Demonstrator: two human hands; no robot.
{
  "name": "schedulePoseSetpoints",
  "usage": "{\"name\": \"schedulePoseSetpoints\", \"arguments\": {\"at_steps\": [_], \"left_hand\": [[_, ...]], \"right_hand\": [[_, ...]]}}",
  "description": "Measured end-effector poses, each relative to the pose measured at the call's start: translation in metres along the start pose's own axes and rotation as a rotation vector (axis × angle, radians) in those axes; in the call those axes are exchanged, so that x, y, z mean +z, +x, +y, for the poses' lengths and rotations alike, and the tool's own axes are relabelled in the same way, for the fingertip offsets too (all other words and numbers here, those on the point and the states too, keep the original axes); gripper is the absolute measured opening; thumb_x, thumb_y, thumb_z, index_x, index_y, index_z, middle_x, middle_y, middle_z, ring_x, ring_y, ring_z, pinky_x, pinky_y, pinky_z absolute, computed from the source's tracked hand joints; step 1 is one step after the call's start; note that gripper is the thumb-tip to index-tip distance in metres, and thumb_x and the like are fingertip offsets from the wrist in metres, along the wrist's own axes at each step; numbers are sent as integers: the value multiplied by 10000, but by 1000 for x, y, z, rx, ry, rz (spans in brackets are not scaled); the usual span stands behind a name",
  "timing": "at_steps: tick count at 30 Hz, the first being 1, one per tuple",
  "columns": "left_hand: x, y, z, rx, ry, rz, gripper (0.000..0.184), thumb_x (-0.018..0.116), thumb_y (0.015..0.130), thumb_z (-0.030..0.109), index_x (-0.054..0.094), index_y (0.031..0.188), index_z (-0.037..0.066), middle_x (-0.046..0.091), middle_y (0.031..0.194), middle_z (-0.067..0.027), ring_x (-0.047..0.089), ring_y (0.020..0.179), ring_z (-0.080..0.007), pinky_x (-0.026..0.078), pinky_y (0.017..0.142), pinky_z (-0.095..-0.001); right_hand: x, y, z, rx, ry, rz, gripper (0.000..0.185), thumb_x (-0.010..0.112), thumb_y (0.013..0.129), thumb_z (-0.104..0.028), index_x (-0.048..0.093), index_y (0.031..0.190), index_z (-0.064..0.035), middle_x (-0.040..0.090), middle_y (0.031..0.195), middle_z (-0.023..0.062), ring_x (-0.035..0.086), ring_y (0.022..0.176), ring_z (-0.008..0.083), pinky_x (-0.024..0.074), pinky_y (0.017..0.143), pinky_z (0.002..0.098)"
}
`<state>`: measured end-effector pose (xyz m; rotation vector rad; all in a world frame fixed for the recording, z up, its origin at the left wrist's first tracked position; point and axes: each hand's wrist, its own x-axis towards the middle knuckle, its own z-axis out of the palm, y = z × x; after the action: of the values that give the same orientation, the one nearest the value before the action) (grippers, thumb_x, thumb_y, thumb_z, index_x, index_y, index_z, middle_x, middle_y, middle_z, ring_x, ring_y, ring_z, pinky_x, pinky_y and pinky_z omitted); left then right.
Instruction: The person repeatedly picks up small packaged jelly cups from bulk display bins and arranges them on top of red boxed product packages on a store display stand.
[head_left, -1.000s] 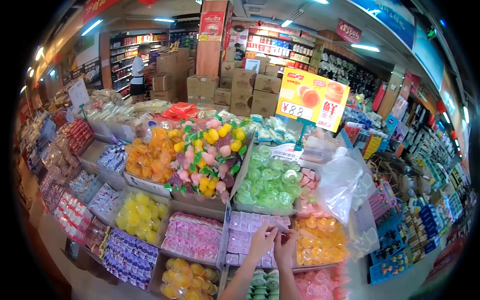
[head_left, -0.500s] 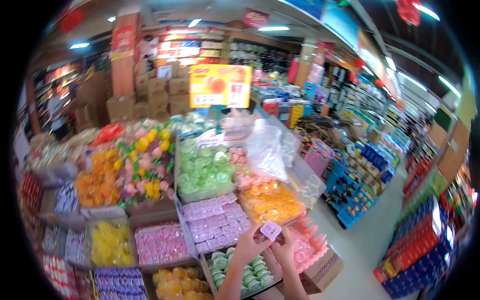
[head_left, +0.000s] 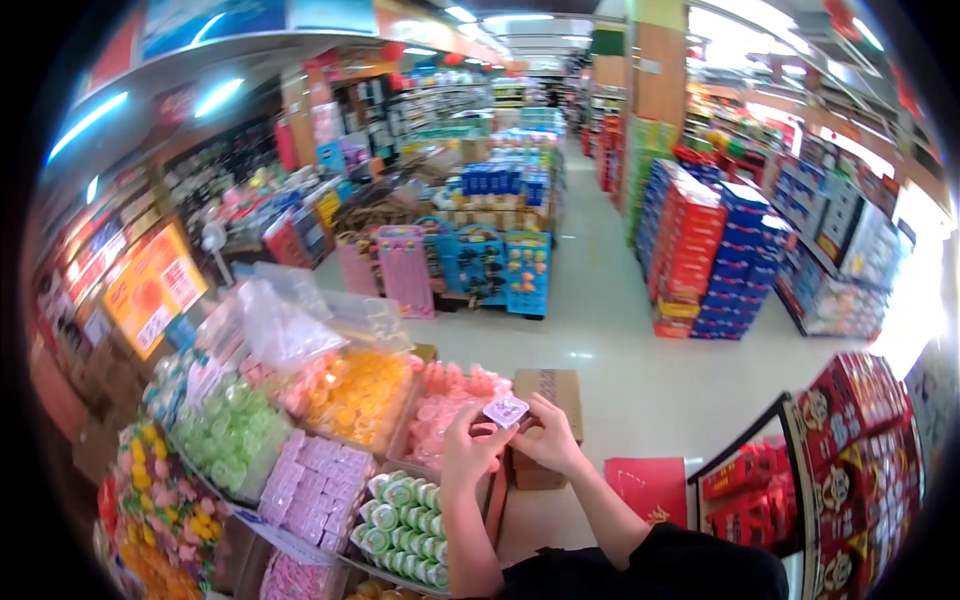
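A small square purple jelly cup (head_left: pixel 506 411) with a pale printed lid is held up in front of me. My left hand (head_left: pixel 468 437) grips it from the left, fingers closed at its edge. From the other side my right hand (head_left: pixel 548 434) pinches it. Just behind the hands is a bin of pink cups (head_left: pixel 440 400). Stacked purple cups (head_left: pixel 315 480) of the same look lie to the left. Nearer to my left forearm are rows of green and white cups (head_left: pixel 403 525).
Orange cups (head_left: pixel 362 392) and green cups (head_left: pixel 230 435) fill neighbouring bins, with a plastic bag (head_left: pixel 280 330) above them. A cardboard box (head_left: pixel 552 390) stands behind my right hand. Red snack racks (head_left: pixel 860 470) are at the right; red and blue cartons (head_left: pixel 705 250) stand beyond.
My view has swung to the right, so the bins and price sign now sit farther left and the aisle shows ahead. Both hands still hold the purple cup.
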<state>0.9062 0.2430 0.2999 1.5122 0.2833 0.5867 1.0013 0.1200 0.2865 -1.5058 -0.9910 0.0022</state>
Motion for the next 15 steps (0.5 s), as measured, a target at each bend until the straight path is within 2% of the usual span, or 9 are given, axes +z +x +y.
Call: {"name": "schedulePoseSetpoints", "arguments": {"at_steps": [4,5,8,11,14,15], "left_hand": [[68,-4,-10,82,118,-173,349,827,714,104,646,995,4,632,929,-39,649,806,-127,527,679,-260],[88,-7,-9,115,146,-206,352,830,713,106,645,993,3,630,924,-41,648,805,-127,526,675,-260],[149,-29,7,146,99,-302,337,833,713,96,631,963,-6,610,901,-41,643,806,-126,518,681,-258],[198,-52,10,102,69,-384,327,833,711,75,613,940,-4,600,887,-23,637,813,-116,511,702,-259],[240,-71,7,149,57,-479,330,835,707,62,610,942,2,606,877,-14,626,814,-99,508,701,-253],[254,-82,16,112,51,-514,313,820,701,23,609,930,5,612,873,-14,613,825,-91,502,713,-248]], "right_hand": [[-80,-40,-8,4,-244,97,289,751,710,-90,602,928,27,567,846,86,615,726,171,513,629,288],[-96,-47,-15,-8,-178,168,277,750,701,-82,599,910,19,549,807,80,595,710,173,495,628,293],[-155,-78,-17,-7,-168,185,258,744,702,-24,599,910,24,561,832,70,597,742,142,504,659,271],[-204,-112,-24,-22,-210,214,286,774,698,-40,590,910,15,557,822,67,595,734,141,506,661,277],[-242,-148,-41,-20,-163,288,290,779,681,-46,567,874,-5,547,776,59,578,706,142,486,644,277],[-254,-160,-44,-15,-161,312,292,774,669,-46,555,858,-9,540,756,59,576,690,148,483,642,275]]}}
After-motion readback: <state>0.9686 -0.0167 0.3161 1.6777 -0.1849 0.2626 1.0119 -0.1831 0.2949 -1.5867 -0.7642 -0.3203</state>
